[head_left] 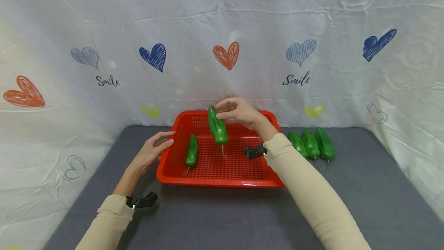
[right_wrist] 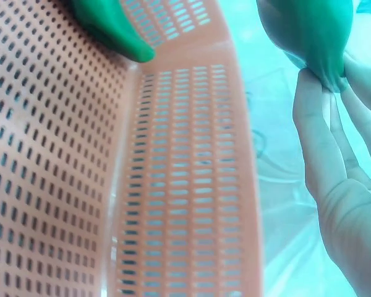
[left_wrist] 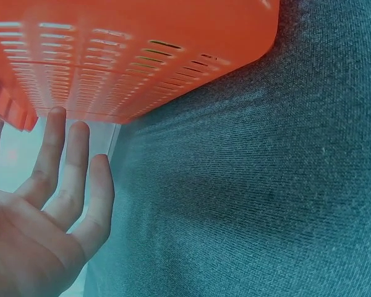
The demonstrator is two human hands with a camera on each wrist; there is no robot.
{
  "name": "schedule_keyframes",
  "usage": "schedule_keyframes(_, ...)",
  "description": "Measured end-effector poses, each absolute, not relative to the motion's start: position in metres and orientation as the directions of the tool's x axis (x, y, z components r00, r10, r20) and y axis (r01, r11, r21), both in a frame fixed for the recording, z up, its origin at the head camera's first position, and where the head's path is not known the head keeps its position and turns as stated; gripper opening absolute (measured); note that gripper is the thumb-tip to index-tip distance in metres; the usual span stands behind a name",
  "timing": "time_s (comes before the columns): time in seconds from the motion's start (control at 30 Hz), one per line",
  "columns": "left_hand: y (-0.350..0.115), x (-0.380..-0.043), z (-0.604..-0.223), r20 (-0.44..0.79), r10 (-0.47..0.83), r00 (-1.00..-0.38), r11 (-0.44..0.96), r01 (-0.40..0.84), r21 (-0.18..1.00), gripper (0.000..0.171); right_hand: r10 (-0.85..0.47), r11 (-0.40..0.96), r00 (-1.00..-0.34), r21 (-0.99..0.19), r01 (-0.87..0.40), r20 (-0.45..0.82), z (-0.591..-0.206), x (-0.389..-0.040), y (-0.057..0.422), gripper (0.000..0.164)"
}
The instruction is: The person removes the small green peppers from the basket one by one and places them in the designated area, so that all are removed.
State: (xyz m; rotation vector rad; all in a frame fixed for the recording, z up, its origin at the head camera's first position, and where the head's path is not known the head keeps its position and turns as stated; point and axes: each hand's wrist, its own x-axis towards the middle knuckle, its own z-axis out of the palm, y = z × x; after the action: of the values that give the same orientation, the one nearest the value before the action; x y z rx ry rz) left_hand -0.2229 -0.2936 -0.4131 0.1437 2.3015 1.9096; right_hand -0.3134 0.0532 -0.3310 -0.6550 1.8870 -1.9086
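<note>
My right hand (head_left: 239, 112) pinches a green pepper (head_left: 217, 126) by its upper end, with the stem hanging down over the red basket (head_left: 222, 181). In the right wrist view the fingers (right_wrist: 315, 130) press on the tip of that pepper (right_wrist: 315, 37). A second green pepper (head_left: 192, 151) lies inside the basket along its left side, stem toward the front. At the basket's left rim is my left hand (head_left: 151, 150), thumb and index fingertip right at the edge. The left wrist view shows its other fingers (left_wrist: 74, 161) loosely extended beside the slotted outer wall.
Three green peppers (head_left: 311, 144) lie side by side on the grey tablecloth (head_left: 222, 219) right of the basket, partly behind my right sleeve (head_left: 308, 188). A white curtain (head_left: 194, 22) printed with hearts hangs behind the table.
</note>
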Motion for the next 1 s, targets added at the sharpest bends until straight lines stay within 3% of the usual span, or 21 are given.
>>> schedule_keyframes(0.4, -0.293, -0.222, -0.413, -0.047, 0.158, -0.986, 0.183, -0.017, 0.983, 0.057, -0.541, -0.044, -0.835, -0.995, -0.085, 0.095, -0.308, -0.307, 0.074, 0.031)
schedule_keyframes(1.0, -0.294, -0.222, -0.412, -0.047, 0.169, -0.985, 0.183, -0.015, 0.983, 0.058, -0.480, 0.043, -0.867, -0.983, -0.179, 0.137, -0.301, -0.299, 0.130, 0.028)
